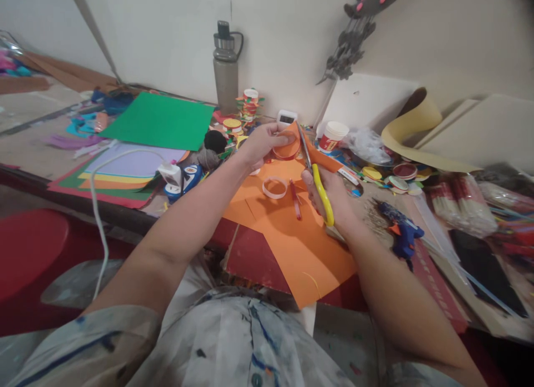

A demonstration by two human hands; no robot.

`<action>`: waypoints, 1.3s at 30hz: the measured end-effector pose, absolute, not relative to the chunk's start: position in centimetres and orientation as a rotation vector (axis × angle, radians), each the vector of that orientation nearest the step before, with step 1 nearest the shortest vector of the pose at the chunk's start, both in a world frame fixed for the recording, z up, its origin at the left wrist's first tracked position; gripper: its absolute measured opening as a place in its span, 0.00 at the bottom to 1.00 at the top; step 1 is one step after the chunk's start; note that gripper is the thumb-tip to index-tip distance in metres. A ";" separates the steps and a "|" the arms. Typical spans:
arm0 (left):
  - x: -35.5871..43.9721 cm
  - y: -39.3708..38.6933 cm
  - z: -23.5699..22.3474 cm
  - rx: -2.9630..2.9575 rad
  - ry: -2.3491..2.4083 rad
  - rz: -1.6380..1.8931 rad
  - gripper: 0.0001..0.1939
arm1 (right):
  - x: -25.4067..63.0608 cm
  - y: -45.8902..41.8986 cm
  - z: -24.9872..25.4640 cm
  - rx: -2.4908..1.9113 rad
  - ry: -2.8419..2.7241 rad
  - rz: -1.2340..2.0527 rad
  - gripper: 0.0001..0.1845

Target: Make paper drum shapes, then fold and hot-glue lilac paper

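My left hand (262, 143) is closed around a small round orange piece (287, 148) with a dark rim, held up above the table. My right hand (329, 198) grips yellow-handled scissors (316, 178), whose blades point up at the orange paper beside that round piece. Below both hands lies a large orange sheet (292, 242) that hangs over the table's front edge. On it rest a pale ring (275, 187) and a red pen (295, 199).
A grey bottle (226, 70) stands at the wall. Green sheet (161, 120) and stacked coloured sheets (120, 173) lie left, with a white cable (97, 209). A blue glue gun (399, 228), a paper cup (332, 137) and several round caps sit right.
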State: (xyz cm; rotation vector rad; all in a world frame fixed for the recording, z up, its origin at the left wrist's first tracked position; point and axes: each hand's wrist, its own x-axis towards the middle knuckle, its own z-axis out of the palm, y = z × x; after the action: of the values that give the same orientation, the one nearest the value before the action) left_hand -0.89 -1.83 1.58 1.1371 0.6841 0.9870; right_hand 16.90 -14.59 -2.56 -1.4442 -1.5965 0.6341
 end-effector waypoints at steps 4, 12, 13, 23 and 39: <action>0.1 -2.4 1.0 0.949 0.654 1.089 0.12 | 16.8 -14.5 -2.9 -1.439 -1.545 0.629 0.35; 1.7 -3.3 -0.2 0.827 0.643 1.115 0.14 | 16.6 -14.3 -3.0 -1.457 -1.492 0.582 0.35; 1.5 -3.0 -0.1 0.852 0.641 1.116 0.15 | 16.6 -14.3 -2.9 -1.458 -1.501 0.593 0.35; 0.1 -1.9 0.4 1.053 0.616 1.008 0.19 | 17.0 -13.8 -3.3 -1.415 -1.562 0.630 0.36; 0.9 -2.1 -0.3 1.081 0.573 1.046 0.21 | 17.2 -13.7 -3.7 -1.400 -1.478 0.698 0.37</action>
State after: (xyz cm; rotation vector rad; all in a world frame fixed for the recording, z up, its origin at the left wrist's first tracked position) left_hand 0.92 -2.06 -0.35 1.0807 0.5729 1.0464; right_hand 17.17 -13.75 -3.67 -1.4003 -1.4778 0.6977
